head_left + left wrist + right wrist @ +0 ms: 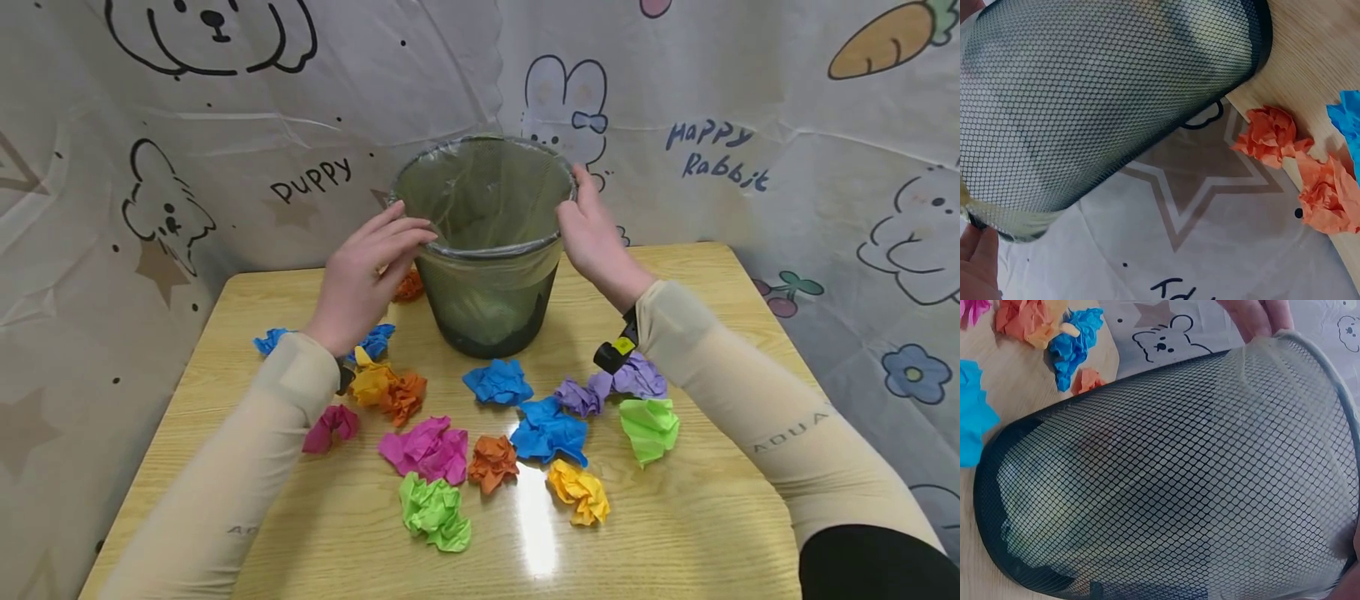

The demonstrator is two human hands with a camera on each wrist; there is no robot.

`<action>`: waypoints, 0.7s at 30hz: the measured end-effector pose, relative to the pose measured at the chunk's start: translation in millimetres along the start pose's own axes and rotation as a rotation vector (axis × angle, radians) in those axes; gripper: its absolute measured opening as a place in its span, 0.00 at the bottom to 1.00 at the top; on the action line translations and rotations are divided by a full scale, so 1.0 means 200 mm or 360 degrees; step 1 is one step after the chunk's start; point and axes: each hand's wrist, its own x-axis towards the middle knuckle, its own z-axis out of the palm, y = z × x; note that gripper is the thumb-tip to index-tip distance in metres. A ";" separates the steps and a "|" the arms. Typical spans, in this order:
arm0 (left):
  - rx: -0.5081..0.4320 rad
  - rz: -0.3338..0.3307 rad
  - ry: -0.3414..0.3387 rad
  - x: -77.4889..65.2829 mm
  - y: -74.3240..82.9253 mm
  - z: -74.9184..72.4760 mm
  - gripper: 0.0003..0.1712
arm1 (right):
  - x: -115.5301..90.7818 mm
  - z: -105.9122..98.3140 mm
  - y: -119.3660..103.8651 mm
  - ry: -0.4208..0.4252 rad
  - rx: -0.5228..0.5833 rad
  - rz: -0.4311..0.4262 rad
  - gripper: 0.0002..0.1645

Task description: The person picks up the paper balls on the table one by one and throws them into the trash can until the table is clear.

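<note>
The site is an indoor tabletop station: cartoon-printed sheeting (435,92) encloses a wood-grain table (675,517) at rear and sides. The room type beyond cannot be determined.

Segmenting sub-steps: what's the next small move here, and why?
Probably the right hand letting go of the bin and reaching for the blue paper ball just in front of it: the bin stands upright, its liner appears folded over the rim, and more crumpled paper lies loose nearby.
</note>
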 end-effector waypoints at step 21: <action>-0.0100 -0.0060 -0.0146 0.06 -0.12 -0.03 0.16 | -0.10 0.00 -0.01 0.0000 0.0029 -0.0006 0.46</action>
